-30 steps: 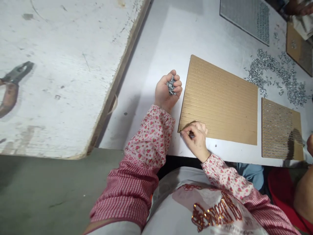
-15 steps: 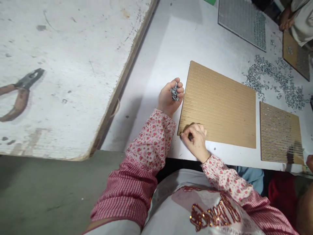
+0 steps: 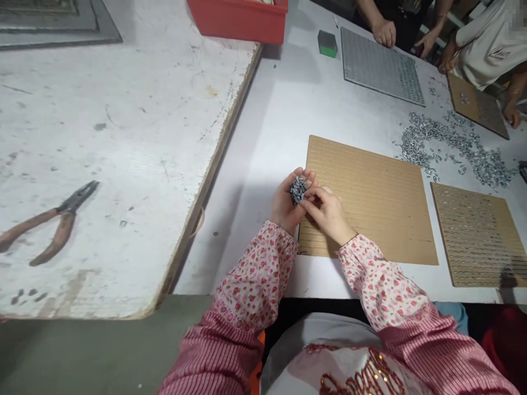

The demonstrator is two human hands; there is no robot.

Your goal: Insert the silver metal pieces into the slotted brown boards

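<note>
1. White-painted scrap board (image 3: 102, 137) fills the left side, scuffed all over, and its chipped wooden edge cuts diagonally past a white tabletop (image 3: 267, 126). Rusty-handled pliers (image 3: 61, 219) lie out on that board, well away from the action!
2. Plenty of open room on the tabletop strip between that edge and the corrugated cardboard sheet (image 3: 366, 203), and both hands are working right at the cardboard's left edge.
3. Left hand (image 3: 286, 200) is cupped, its curled fingers (image 3: 302, 176) closed around a small cluster of small metal pieces (image 3: 298, 190), held just above that edge.
4. Right hand (image 3: 327, 215) comes in beside it, fingertips (image 3: 313, 202) drawn together at the cluster. Are they gripping a single piece? Can't tell from here.
5. Over to the right, a loose heap of metal pieces (image 3: 453, 145) is spread beside a second cardboard sheet (image 3: 477, 236) with rows of pieces set in it.
6. Up top, a co-worker's hand (image 3: 385, 33) sits near a grey filled board (image 3: 382, 66). A red crate (image 3: 236, 19) is cut off by the frame, and its contents are hidden.
</note>
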